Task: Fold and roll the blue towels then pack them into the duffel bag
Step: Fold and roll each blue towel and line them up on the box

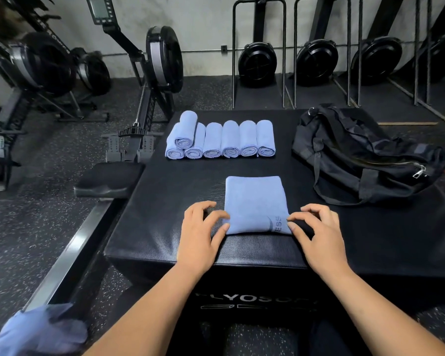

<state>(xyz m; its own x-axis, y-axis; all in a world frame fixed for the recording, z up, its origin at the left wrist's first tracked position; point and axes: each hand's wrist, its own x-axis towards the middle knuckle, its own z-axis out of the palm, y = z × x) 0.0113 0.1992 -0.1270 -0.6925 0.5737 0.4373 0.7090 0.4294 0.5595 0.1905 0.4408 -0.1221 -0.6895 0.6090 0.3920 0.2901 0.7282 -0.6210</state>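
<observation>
Now the folded towel point(254, 201) lies flat on the near middle of the box point(177, 201). The left hand point(201, 232) and right hand point(319, 232) curl their fingers at its near corners and seem to pinch them, likely to start a roll. Done rolls point(220, 140) wait in a far row, left of the bag point(357, 155).

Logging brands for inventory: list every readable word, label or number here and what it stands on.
"ESS": end of a word on the folded blue towel, rest hidden.
"LYOSO": white letters on the front of the black padded box, ends blurred.
Dark rowing-machine monitor: too blurred to read.
</observation>
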